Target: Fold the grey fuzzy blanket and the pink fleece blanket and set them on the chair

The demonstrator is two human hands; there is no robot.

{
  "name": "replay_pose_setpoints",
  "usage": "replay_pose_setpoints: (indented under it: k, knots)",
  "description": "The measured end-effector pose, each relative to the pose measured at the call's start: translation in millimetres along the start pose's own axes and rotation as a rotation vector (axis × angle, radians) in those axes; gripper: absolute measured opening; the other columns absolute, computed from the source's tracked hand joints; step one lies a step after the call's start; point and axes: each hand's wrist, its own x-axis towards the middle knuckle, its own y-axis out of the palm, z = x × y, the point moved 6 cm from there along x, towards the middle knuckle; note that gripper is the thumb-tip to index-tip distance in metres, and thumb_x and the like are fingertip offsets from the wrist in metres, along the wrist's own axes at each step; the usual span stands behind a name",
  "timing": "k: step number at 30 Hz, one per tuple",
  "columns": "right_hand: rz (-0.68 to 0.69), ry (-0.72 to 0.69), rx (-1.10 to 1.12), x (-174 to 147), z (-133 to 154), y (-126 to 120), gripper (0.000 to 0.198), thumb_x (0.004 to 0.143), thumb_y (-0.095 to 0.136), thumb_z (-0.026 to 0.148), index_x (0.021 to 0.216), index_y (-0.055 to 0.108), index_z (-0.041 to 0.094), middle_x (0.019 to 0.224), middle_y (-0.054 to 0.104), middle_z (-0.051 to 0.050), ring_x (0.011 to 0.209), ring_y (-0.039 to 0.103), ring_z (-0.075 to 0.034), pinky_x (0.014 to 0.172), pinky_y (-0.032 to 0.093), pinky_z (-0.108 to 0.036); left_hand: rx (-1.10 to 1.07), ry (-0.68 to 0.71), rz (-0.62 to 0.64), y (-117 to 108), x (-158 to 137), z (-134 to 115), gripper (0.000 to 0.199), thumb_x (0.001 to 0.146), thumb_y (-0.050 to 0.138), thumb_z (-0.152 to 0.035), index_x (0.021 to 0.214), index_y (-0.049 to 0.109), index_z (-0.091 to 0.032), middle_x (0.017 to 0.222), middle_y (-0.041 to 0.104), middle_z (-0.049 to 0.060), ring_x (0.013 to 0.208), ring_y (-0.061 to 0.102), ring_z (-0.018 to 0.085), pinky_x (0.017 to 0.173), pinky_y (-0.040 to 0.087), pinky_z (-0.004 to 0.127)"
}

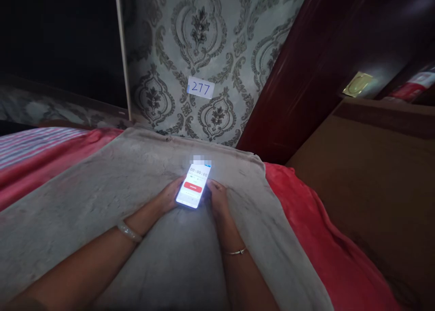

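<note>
Two hands hold one lit phone in their fingers, one bracelet on each arm

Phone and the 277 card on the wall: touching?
Apart. The head view shows it: patterned wallpaper and grey blanket are visible between the phone and the card.

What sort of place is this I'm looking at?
Probably a room in a home, perhaps a bedroom: a grey blanket lies over red cloth, ornate patterned wallpaper shows beyond it, and a glossy dark red panel, possibly furniture, stands to the right.
</note>
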Motion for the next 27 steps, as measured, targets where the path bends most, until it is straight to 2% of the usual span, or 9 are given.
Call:
replay_pose_setpoints:
  k: [4, 11, 15, 20, 27]
  knots:
    - [0.007, 0.008, 0.012, -2.0, 2.0, 2.2, 0.031, 0.070, 0.071, 0.050, 0.069, 0.065, 0.019, 0.054, 0.054, 0.005, 0.045, 0.043, -0.011, 0.041, 0.033, -0.023, 0.039, -0.002, 0.030, 6.2, -2.9, -2.8, 0.031, 0.093, 0.055, -0.028, 0.108, 0.071, -0.007, 0.090, 0.076, 0.014, 0.079, 0.074, 0.025, 0.077, 0.059, 0.037]
    - [-0.019, 0.025, 0.023, -3.5, 2.1, 1.3, 0.032, 0.069, 0.072, 0.050, 0.072, 0.066, 0.019, 0.053, 0.053, 0.005, 0.045, 0.044, -0.011, 0.043, 0.034, -0.024, 0.057, 0.009, 0.009, 6.5, -6.4, -4.7, 0.024, 0.091, 0.059, -0.026, 0.102, 0.072, -0.009, 0.091, 0.077, 0.012, 0.080, 0.073, 0.022, 0.078, 0.058, 0.032]
    - [-0.002, 0.027, 0.033, -4.5, 3.9, 3.1, 0.030, 0.069, 0.072, 0.049, 0.070, 0.065, 0.019, 0.052, 0.052, 0.006, 0.045, 0.044, -0.011, 0.043, 0.034, -0.024, 0.065, 0.006, -0.012, 4.7, -4.1, -4.0, 0.026, 0.092, 0.054, -0.023, 0.103, 0.071, -0.007, 0.089, 0.076, 0.013, 0.078, 0.073, 0.024, 0.077, 0.058, 0.035]
    - [0.004, 0.034, 0.023, -4.2, 4.4, 5.1, 0.031, 0.067, 0.071, 0.050, 0.072, 0.067, 0.020, 0.052, 0.053, 0.005, 0.044, 0.044, -0.011, 0.041, 0.034, -0.024, 0.079, 0.010, -0.111, 2.1, -3.1, -4.3, 0.028, 0.093, 0.051, -0.024, 0.100, 0.070, -0.005, 0.088, 0.076, 0.016, 0.076, 0.073, 0.026, 0.076, 0.060, 0.038]
    - [0.011, 0.020, 0.004, -3.7, 4.1, 4.1, 0.031, 0.068, 0.072, 0.050, 0.069, 0.066, 0.019, 0.052, 0.054, 0.005, 0.043, 0.045, -0.011, 0.040, 0.034, -0.023, 0.035, -0.007, -0.082, 0.6, -0.5, -0.6, 0.035, 0.093, 0.048, -0.027, 0.110, 0.068, -0.003, 0.088, 0.076, 0.018, 0.075, 0.074, 0.029, 0.073, 0.060, 0.042]
